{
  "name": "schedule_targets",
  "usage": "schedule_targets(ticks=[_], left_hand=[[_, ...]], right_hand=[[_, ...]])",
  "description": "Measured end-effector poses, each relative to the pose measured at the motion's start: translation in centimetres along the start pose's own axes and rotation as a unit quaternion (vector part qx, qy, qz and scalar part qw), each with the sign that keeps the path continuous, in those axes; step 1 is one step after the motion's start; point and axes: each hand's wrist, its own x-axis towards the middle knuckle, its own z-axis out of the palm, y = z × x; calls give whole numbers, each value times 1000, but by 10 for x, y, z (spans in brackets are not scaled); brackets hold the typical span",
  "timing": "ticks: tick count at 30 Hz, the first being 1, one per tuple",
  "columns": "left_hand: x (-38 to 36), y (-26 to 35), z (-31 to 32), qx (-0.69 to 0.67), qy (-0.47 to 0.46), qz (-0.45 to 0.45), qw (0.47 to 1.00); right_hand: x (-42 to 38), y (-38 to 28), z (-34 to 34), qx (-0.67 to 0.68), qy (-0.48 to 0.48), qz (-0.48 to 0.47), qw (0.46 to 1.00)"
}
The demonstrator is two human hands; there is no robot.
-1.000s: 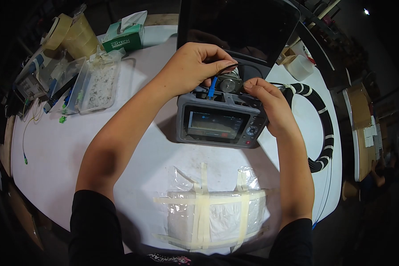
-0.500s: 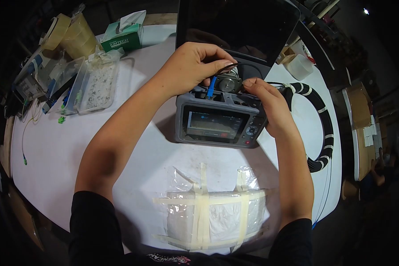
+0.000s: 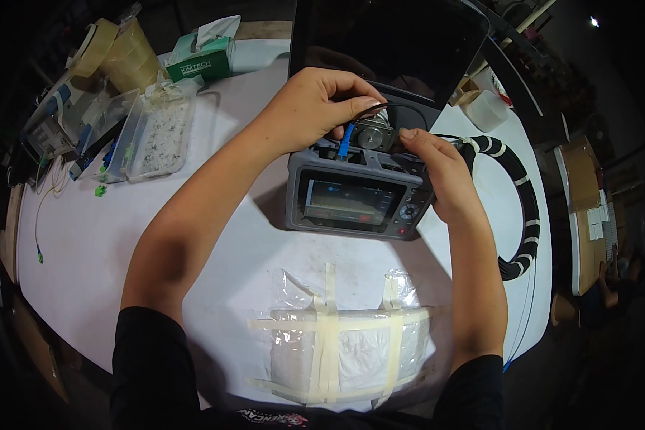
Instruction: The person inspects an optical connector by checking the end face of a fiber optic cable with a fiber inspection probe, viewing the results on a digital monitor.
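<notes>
A grey handheld tester (image 3: 347, 229) with a lit screen stands on the white table. A blue fiber connector (image 3: 346, 141) is at its top edge, near a square metal fixture (image 3: 373, 138) with a round knob. My left hand (image 3: 330, 107) is closed above the fixture, thumb and fingertips pinching a thin black cable (image 3: 408, 105) that arcs to the right. Right of the fixture, my right hand (image 3: 441, 168) is closed with its thumb bent inward. What its fingers grip is hidden behind the thumb and the tester.
A dark screen or lid (image 3: 387, 50) rises behind the tester. On the right lies a coil of black cable (image 3: 530, 193) bound with pale tape. At left are a plastic tub (image 3: 168, 140), tape rolls (image 3: 129, 57) and a green tissue box (image 3: 202, 61). A taped plastic sheet (image 3: 365, 351) covers the front.
The whole view shifts slightly. My left hand keeps its pinch on the cable, and my right thumb has moved a little beside the fixture.
</notes>
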Motion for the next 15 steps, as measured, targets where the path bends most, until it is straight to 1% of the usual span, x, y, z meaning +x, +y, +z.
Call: schedule_targets(ticks=[2,6,8,11,15], left_hand=[[0,2,3,-18,18,-13,1000],[0,3,3,-12,21,-9,1000],[-1,6,5,17,30,-28,999],[-1,1,4,-16,20,-3,1000],[0,0,3,-5,11,-8,1000]], right_hand=[[4,5,-5,-22,-11,-42,999],[2,2,-3,-37,-8,-52,998],[1,2,-5,-35,-11,-54,998],[-3,-2,-1,-33,-2,-53,998],[-1,-1,-4,-43,-1,-62,997]])
